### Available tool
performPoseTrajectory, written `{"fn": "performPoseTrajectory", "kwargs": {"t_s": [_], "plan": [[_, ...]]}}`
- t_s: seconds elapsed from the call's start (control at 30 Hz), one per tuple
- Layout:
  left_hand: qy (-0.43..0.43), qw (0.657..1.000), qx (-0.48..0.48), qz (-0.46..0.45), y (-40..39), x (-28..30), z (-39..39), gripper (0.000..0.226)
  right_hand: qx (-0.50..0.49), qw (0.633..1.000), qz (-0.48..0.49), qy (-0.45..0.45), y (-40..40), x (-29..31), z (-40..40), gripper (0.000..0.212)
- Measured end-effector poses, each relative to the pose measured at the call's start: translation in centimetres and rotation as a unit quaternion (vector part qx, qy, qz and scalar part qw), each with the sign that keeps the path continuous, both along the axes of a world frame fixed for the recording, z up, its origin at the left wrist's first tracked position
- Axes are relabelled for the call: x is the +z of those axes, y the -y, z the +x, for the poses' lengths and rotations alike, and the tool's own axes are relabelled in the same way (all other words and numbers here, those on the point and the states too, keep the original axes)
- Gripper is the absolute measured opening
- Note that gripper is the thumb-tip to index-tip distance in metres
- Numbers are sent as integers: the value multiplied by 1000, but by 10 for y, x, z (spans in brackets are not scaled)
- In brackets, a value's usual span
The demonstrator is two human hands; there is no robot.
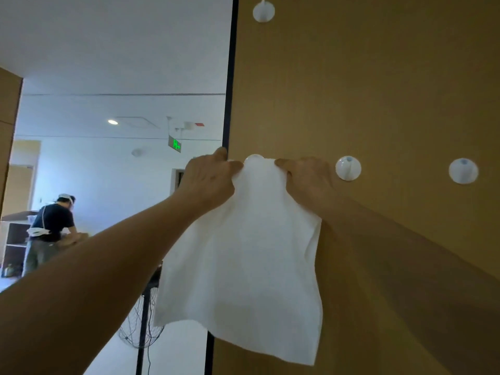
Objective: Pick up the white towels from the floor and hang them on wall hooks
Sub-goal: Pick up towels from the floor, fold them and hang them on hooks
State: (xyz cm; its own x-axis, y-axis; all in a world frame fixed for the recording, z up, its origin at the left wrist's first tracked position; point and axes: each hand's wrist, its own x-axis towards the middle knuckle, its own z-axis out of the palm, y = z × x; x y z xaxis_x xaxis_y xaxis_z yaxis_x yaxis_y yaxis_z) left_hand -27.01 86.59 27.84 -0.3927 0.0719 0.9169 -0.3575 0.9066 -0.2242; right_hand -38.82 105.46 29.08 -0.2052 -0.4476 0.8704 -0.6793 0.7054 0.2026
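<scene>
Both hands, L (208, 180) & R (308, 180), pinch white towel (243, 261) over hook (254, 159).

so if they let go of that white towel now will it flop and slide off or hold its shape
Likely floppy: the white towel drapes in soft folds below the left hand and right hand. Probably light, since pinched fingers carry it. It may stay up if its top edge has caught on the hook, but that is hidden.

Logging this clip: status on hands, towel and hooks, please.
Left hand and right hand both pinch the white towel at its top edge. Towel draped over the leftmost hook. Three other hooks bare. Nothing in the way.
</scene>
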Motion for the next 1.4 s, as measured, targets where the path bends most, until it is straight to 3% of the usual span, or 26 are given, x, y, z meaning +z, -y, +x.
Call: {"fn": "performPoseTrajectory", "kwargs": {"t_s": [0.13, 0.27, 0.37, 0.47, 0.57, 0.67, 0.8, 0.97, 1.07, 1.2, 1.3, 1.4], "plan": [[-17, 997, -52, 60, -3, -11, -15, 38, 82, 990, -86, 71, 12, -23, 3, 43], [-23, 989, -97, 111, -4, -15, -26, 33, 130, 971, -112, 169, 28, -31, 15, 33], [-36, 981, -152, 119, -1, -20, -32, 27, 145, 963, -134, 183, 42, -37, 21, 24], [-72, 982, -155, 75, 2, -23, -32, 22, 135, 966, -157, 154, 49, -49, 30, 25], [-102, 987, -126, -24, 7, -28, -30, 29, 30, 984, -164, 61, 53, -56, 33, 23], [-98, 975, -194, -51, 18, -39, -34, 26, 63, 952, -242, 176, 54, -55, 41, 25], [2, 921, -382, 83, 27, -74, -41, 26, 155, 934, -245, 210, 57, -75, 61, 21], [28, 814, -535, 224, 26, -103, -41, 30, 211, 834, -385, 333, 71, -95, 80, 36], [28, 744, -603, 285, 22, -115, -36, 26, 137, 871, -358, 307, 82, -104, 92, 44], [71, 724, -620, 294, 29, -139, -43, 36, 65, 896, -347, 269, 94, -129, 97, 44], [99, 700, -632, 318, 36, -160, -44, 48, 64, 887, -364, 278, 99, -148, 100, 50], [134, 713, -611, 317, 41, -174, -42, 54, 76, 872, -383, 295, 103, -166, 107, 58]]}}
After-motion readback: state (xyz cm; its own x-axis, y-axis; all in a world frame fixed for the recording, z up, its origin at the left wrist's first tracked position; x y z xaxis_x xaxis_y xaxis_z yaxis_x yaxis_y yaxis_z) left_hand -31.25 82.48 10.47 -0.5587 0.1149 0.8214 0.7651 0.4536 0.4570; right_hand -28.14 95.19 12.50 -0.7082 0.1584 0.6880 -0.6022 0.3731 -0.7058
